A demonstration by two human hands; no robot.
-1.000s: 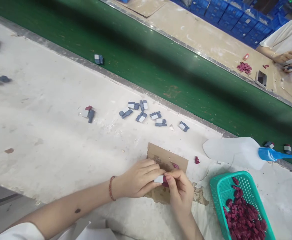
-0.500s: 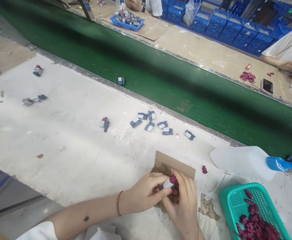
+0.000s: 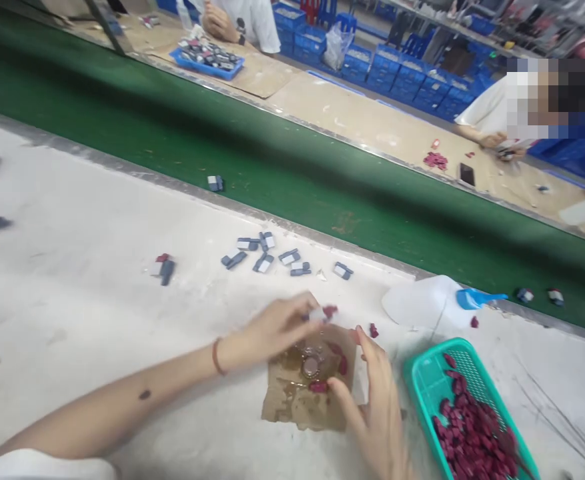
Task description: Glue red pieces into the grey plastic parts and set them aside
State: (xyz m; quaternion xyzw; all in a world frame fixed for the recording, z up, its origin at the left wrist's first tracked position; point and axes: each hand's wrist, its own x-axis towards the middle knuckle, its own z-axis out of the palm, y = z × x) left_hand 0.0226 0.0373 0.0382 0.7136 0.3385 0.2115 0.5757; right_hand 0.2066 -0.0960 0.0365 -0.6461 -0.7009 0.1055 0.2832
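Observation:
My left hand (image 3: pixel 279 327) pinches a small grey-and-white plastic piece with a dark red tip (image 3: pixel 329 311); motion blurs it. It is above the far edge of a torn cardboard sheet (image 3: pixel 297 413) that is wet with clear liquid. On the cardboard lie a small round disc (image 3: pixel 311 365) and a dark red piece (image 3: pixel 318 386). At the sheet's right side, my right hand (image 3: pixel 375 400) is open, thumb and fingers apart, the thumb tip close to that red piece. Several blue-grey and white pieces (image 3: pixel 263 263) lie beyond my hands.
A green basket (image 3: pixel 415 387) of dark red pieces stands at right. Behind it lies a white bottle (image 3: pixel 417 303) with a blue nozzle (image 3: pixel 472 299). A green conveyor belt (image 3: pixel 292 180) crosses behind, carrying a few pieces. Two people sit across it, near a blue tray (image 3: pixel 232 70).
My hands have separated. The left has moved up and away with the piece, while the right has let go and opened, leaving the wet cardboard in sight. The camera view has shifted.

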